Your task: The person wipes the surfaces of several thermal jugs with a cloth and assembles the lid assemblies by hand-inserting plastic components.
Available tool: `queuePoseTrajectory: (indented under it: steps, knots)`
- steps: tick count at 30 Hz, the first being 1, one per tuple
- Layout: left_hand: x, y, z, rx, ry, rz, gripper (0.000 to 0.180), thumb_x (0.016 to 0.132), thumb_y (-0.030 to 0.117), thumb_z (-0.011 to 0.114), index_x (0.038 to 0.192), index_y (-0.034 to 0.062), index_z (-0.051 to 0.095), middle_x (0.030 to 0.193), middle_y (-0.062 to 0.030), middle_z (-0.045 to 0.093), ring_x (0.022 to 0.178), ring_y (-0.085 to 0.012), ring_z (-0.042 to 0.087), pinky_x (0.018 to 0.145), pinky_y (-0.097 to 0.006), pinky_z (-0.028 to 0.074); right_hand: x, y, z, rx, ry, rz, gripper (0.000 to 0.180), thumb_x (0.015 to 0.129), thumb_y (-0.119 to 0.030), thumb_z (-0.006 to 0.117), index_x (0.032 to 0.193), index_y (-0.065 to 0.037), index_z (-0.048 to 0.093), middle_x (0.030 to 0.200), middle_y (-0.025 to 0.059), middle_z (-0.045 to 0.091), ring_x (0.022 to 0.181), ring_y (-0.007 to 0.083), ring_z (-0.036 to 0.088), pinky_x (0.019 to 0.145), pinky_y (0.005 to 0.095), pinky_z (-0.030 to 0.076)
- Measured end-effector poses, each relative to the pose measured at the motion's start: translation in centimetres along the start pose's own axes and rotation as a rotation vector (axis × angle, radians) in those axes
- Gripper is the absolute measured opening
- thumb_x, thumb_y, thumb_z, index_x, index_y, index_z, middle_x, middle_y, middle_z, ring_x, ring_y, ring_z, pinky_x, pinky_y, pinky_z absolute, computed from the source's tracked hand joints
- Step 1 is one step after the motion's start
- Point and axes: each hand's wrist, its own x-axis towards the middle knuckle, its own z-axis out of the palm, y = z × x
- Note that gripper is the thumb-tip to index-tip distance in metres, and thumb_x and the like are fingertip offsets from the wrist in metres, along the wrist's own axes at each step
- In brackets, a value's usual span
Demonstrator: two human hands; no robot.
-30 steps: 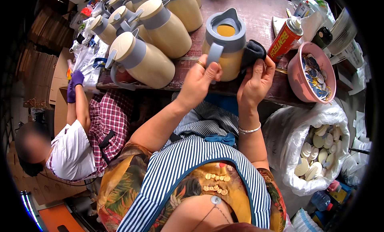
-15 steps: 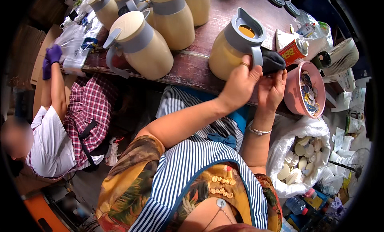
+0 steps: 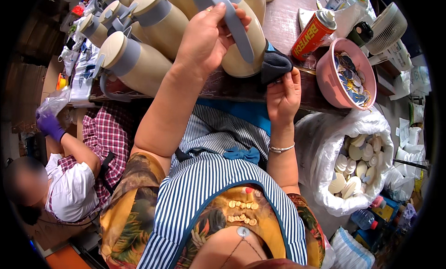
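Note:
My left hand (image 3: 204, 39) is closed round the grey handle (image 3: 239, 34) of a cream jug (image 3: 256, 39), fingers curled behind it near the top. The jug stands by the table's front edge; its grey top is partly cut off by the picture's upper rim. Low against its right side is a dark folded cloth (image 3: 276, 66) with a bit of blue on it. My right hand (image 3: 284, 96) pinches this cloth between thumb and fingers. Left of my left forearm, a lidded cream jug (image 3: 144, 67) with a grey collar leans in view at the table edge.
More cream jugs (image 3: 160, 25) crowd the table's left. To the right are a red spray can (image 3: 312, 37), a pink basin (image 3: 329, 81) of small parts and a white fan (image 3: 386, 27). Below sits a white sack (image 3: 320, 176) of cream discs. A co-worker in purple gloves (image 3: 50, 125) works at left.
The jug in my left hand has moved left, and that hand now grips higher on its handle. My right hand and the cloth have shifted left with it. The co-worker's hands have lowered.

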Motion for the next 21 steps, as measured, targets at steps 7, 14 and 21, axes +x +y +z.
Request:
queuePoseTrajectory:
  steps: [7, 14, 21]
  knots:
    - [-0.6, -0.4, 0.8, -0.119, -0.013, -0.004, 0.030, 0.107, 0.024, 0.036, 0.117, -0.0028, 0.047, 0.098, -0.0095, 0.059, 0.095, -0.0220, 0.059, 0.094, -0.039, 0.049, 0.6, 3.1, 3.5, -0.758, -0.090, -0.264, 0.020, 0.087, 0.010, 0.064, 0.104, 0.000, 0.068, 0.117, 0.0103, 0.064, 0.106, 0.0155, 0.060, 0.087, 0.0270, 0.051]
    - [-0.7, -1.5, 1.4, -0.207, 0.101, 0.076, 0.028, 0.108, 0.024, 0.033, 0.112, -0.0012, 0.044, 0.093, -0.0073, 0.053, 0.093, -0.0215, 0.054, 0.094, -0.038, 0.045, 1.2, 5.0, 2.1, -0.019, 0.353, 0.006, 0.018, 0.097, -0.001, 0.055, 0.115, -0.002, 0.056, 0.105, 0.0070, 0.065, 0.095, 0.0141, 0.063, 0.081, 0.0284, 0.054]
    - [-1.0, -0.9, 1.4, -0.235, 0.120, 0.094, 0.028, 0.108, 0.024, 0.032, 0.112, -0.0012, 0.043, 0.096, -0.0084, 0.052, 0.094, -0.0216, 0.052, 0.095, -0.040, 0.044, 0.0, 3.6, 4.6, -0.124, 0.192, -0.061, 0.026, 0.105, -0.026, 0.046, 0.112, -0.002, 0.053, 0.114, 0.0120, 0.062, 0.103, 0.0173, 0.061, 0.089, 0.0300, 0.051]
